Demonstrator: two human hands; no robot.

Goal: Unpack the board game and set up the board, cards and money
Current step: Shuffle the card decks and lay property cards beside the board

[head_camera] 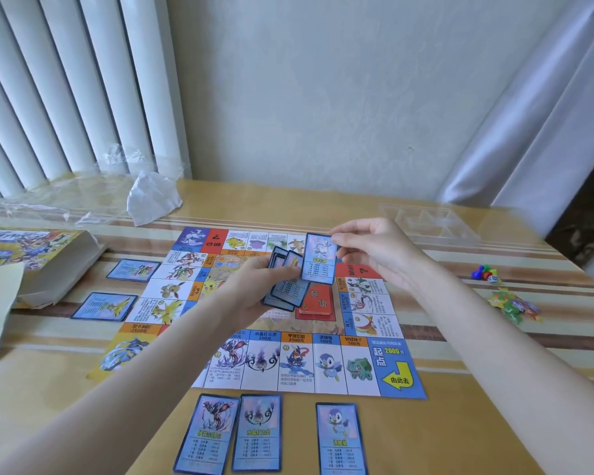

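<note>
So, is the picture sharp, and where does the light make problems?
Head view: soft overall; small print on the card in the right hand is unreadable; glare washes the clear tray; wide-angle bends the radiator.

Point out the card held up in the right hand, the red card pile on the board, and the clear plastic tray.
Held card [319, 258], head view: middle of its blue face.
Red card pile [315, 303], head view: top card's red face.
Clear tray [429, 222], head view: a central divider.
</note>
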